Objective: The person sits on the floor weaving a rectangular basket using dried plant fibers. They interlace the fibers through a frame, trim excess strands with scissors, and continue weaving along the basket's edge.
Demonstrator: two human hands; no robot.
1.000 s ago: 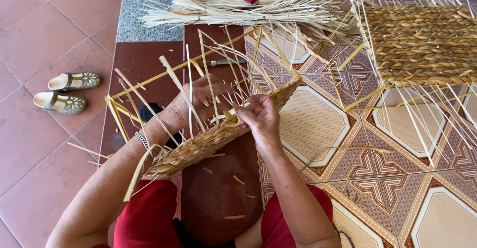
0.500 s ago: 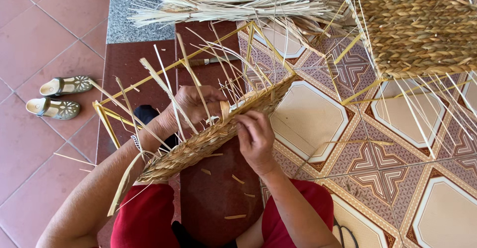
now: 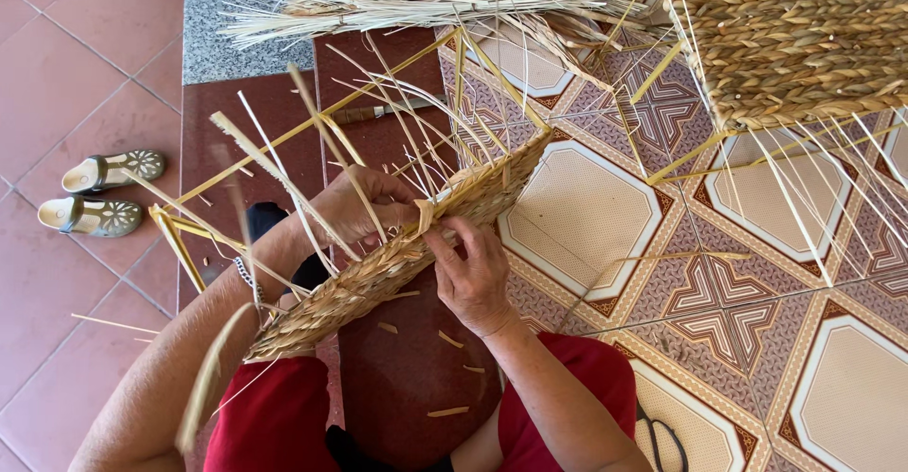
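Though beside hands (image 3: 426, 245), sandals (image 3: 99, 193) apart.

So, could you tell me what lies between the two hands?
In the head view, the woven straw panel's edge runs between left hand and right hand.

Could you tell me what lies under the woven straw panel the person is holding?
Under the woven straw panel lie a dark red-brown floor slab with straw scraps; whatever is directly beneath the panel is hidden.

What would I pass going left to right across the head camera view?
Pair of pale sandals → left hand → right hand → black scissors → large woven straw basket.
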